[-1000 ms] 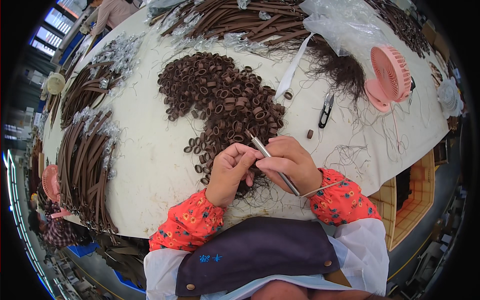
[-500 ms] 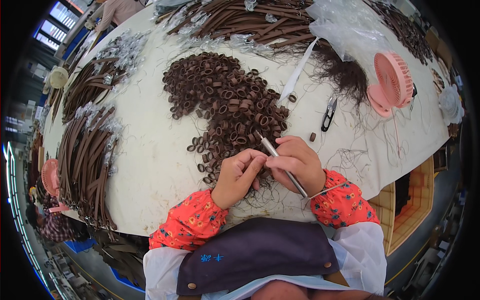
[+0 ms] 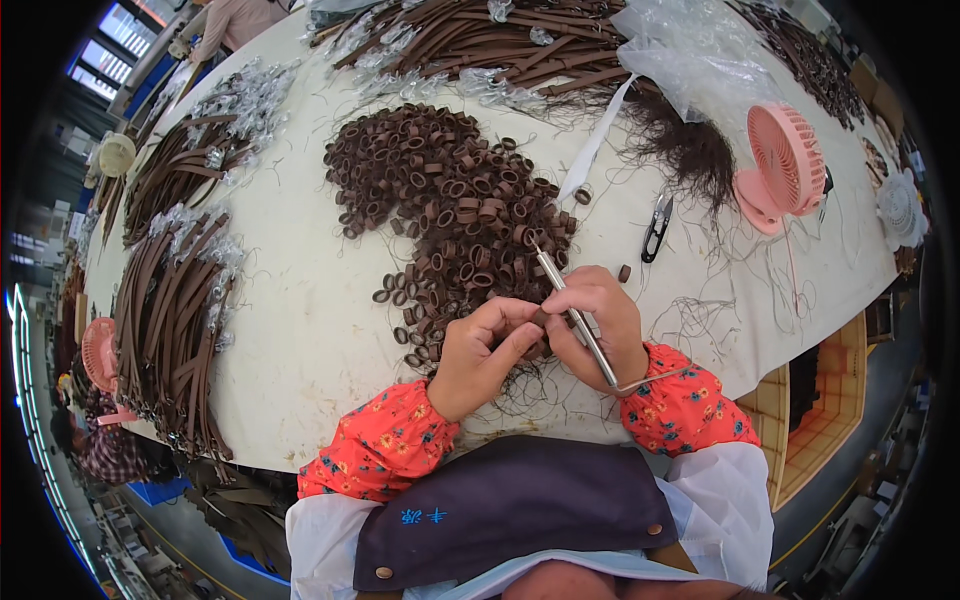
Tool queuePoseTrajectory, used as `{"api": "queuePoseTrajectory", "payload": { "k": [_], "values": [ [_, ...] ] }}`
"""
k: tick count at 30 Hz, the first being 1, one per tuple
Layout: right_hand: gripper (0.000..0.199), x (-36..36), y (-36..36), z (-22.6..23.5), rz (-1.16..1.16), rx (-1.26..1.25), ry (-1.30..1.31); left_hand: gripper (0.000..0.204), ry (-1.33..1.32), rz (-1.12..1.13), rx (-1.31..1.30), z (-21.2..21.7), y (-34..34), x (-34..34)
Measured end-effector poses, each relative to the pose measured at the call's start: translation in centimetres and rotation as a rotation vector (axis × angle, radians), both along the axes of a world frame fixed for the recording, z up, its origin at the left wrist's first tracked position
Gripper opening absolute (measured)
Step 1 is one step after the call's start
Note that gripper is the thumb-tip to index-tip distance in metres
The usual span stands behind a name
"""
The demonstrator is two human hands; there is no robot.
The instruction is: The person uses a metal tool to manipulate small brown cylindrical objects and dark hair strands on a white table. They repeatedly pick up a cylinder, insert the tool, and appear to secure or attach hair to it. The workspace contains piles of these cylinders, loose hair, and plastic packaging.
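My left hand (image 3: 485, 350) pinches a small brown strap loop (image 3: 541, 318) between thumb and fingertips; the fingers partly hide it. Across from it, my right hand (image 3: 603, 325) is closed around a slim silver pen-shaped tool (image 3: 553, 270) with a fine tip and a thin cord at its rear end. The right fingertips also touch or come very close to the loop. The tool's tip points away from me, over a large heap of brown strap loops (image 3: 470, 210). Loose dark threads lie under my hands.
Black thread snips (image 3: 657, 229) and a pink fan (image 3: 782, 160) stand to the right on the white table (image 3: 290, 340). Brown straps (image 3: 170, 330) lie bundled at left, with more straps (image 3: 500, 45) and clear plastic (image 3: 690, 50) at the far side. A yellow crate (image 3: 835, 410) is below right.
My right hand has shifted slightly up and right, and the tool's tip has moved away from me. The loop between my fingertips now shows more clearly. My left hand has barely moved.
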State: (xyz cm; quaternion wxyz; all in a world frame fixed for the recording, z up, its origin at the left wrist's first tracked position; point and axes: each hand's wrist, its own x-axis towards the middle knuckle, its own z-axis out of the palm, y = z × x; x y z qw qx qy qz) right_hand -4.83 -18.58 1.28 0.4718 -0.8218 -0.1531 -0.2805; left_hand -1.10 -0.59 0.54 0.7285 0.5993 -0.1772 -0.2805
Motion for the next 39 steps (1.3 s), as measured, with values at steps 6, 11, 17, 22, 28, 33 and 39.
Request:
{"api": "queuePoseTrajectory", "payload": {
  "k": [6, 11, 17, 22, 28, 33, 39],
  "values": [
    [0.034, 0.8, -0.5, -0.1, 0.152, -0.058, -0.11, 0.018, -0.18, -0.093, 0.235, 1.1, 1.0, 1.3],
    [0.032, 0.5, -0.7, 0.9, 0.158, -0.011, 0.073, 0.019, -0.11, -0.069, 0.205, 1.2, 1.1, 1.4],
    [0.03, 0.3, -0.8, 0.7, 0.172, 0.104, 0.196, 0.015, -0.246, 0.005, 0.234, 0.9, 1.2, 1.5],
    [0.031, 0.3, -0.9, 0.6, 0.149, 0.057, 0.139, 0.009, -0.43, 0.069, 0.297, 1.1, 1.1, 1.5],
    [0.033, 0.4, -0.5, 0.8, 0.142, 0.004, 0.02, 0.007, -0.254, 0.077, 0.107, -0.5, 0.9, 1.0],
    [0.034, 0.3, 0.2, 0.1, 0.151, -0.065, -0.068, 0.008, -0.013, 0.045, -0.067, -0.3, 0.4, 0.6],
    [0.026, -0.2, 0.0, 0.2, 0.195, -0.084, 0.085, 0.008, -0.144, 0.021, 0.059, -0.7, 1.0, 0.7]
  ]
}}
